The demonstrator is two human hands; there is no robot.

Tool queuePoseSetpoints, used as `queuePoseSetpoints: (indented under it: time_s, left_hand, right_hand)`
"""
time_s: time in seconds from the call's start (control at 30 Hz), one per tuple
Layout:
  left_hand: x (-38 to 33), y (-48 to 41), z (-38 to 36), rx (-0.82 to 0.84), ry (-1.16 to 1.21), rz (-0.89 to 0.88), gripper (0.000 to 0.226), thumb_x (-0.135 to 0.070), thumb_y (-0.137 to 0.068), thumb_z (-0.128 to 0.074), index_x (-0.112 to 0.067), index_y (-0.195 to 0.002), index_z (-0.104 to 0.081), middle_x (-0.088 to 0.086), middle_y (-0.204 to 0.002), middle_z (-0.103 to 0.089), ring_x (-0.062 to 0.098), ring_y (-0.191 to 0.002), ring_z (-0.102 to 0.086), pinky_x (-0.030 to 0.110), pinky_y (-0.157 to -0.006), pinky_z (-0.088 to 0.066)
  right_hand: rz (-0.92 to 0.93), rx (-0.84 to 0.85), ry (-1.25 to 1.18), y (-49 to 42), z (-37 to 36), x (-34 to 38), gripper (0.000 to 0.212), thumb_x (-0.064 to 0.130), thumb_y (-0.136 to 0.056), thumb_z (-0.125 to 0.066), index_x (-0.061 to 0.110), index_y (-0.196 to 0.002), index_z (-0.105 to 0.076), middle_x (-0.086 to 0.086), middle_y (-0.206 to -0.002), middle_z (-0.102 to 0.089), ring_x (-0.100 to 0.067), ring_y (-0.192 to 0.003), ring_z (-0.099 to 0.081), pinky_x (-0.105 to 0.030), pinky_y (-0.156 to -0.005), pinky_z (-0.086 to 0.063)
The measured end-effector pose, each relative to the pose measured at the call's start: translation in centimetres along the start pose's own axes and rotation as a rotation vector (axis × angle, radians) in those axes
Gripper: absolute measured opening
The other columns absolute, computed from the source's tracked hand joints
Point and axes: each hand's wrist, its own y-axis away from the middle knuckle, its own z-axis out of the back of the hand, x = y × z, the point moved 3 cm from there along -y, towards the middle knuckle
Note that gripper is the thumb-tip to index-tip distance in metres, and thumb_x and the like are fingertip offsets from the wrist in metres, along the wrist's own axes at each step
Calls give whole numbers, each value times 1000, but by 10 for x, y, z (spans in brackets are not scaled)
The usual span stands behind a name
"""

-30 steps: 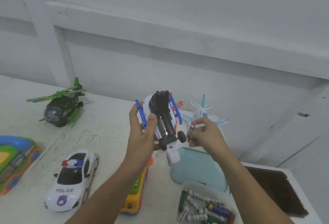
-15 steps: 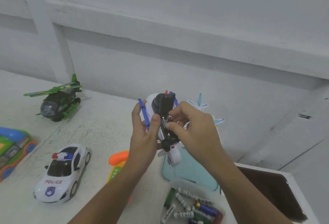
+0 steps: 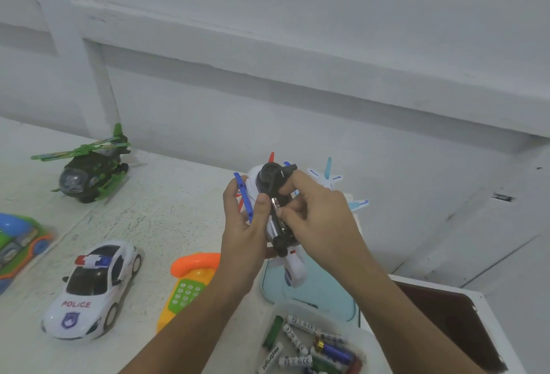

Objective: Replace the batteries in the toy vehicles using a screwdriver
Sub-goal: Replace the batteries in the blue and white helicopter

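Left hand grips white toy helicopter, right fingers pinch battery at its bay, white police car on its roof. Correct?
No. Head view: white plastic police car stands on its wheels, not roof. Left hand gripping the white toy helicopter, right fingers on the dark battery: fine.

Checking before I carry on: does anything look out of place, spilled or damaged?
Nothing looks spilled or damaged. The white plastic toy helicopter with blue skids is belly-up in the left hand, its black battery bay open, while the right hand pinches a silver-ended battery there. The spare batteries lie jumbled inside a clear tray.
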Motion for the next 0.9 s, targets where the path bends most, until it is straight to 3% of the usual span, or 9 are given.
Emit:
queuePoseSetpoints:
  time_s: [0.13, 0.27, 0.47, 0.53, 0.67, 0.8, 0.9]
  left_hand:
    - [2, 0, -2, -11, 5, 21, 38, -39, -99, -49, -56, -130, -36, 8, -116, -69, 28, -89, -73, 40, -57, -59]
    - [-2, 0, -4, 2, 16, 33, 36, -39, -100, -46, -51, -132, -34, 2, -107, -72, 16, -73, -73, 32, -52, -56]
    - [-4, -4, 0, 1, 56, 97, 37, -43, -101, -46, -50, -134, -31, 7, -114, -71, 18, -72, -71, 29, -52, -54]
    - [-4, -3, 0, -2, 57, 111, 38, -44, -100, -46, -50, -134, -31, 7, -114, -71, 20, -73, -73, 29, -53, -55]
    - [-3, 2, -2, 10, 24, 142, 35, -44, -100, -46, -51, -130, -31, 9, -114, -70, 19, -66, -72, 27, -49, -54]
    - [-4, 8, -6, 36, -4, 162, 25, -42, -101, -45, -56, -118, -33, 6, -102, -73, 17, -59, -72, 26, -45, -52]
    - [-2, 9, -7, 48, -23, 164, 28, -42, -101, -45, -55, -122, -34, 3, -99, -74, 18, -63, -73, 28, -48, -53]
  right_hand:
    - [-83, -34, 11, 0, 2, -5, 21, 9, -85, -64, 23, -84, -48, -1, -70, -67, -16, -67, -65, -34, -66, -55]
    - [-94, -101, -45, 2, 2, -4, 31, 13, -80, -73, 25, -71, -46, 3, -63, -61, -12, -63, -61, -24, -60, -49]
    - [-277, -62, -615, -4, 14, -29, 16, 13, -85, -73, 9, -80, -59, -17, -71, -64, -20, -59, -60, -29, -56, -47]
    - [-314, -18, -679, -5, 17, -33, 12, 9, -86, -71, 6, -84, -60, -14, -75, -67, -20, -61, -62, -26, -55, -49]
    - [-169, -49, -517, -7, 19, -34, 10, 8, -84, -73, 15, -86, -66, -7, -72, -68, -17, -59, -59, -26, -59, -46]
    - [-90, -23, -571, -6, 17, -28, 11, -1, -90, -63, 9, -90, -67, -6, -70, -64, -4, -54, -58, -11, -51, -43]
    - [-96, -57, -617, -9, 17, -27, 15, -5, -90, -60, 8, -87, -67, -8, -75, -66, -10, -56, -60, -18, -49, -44]
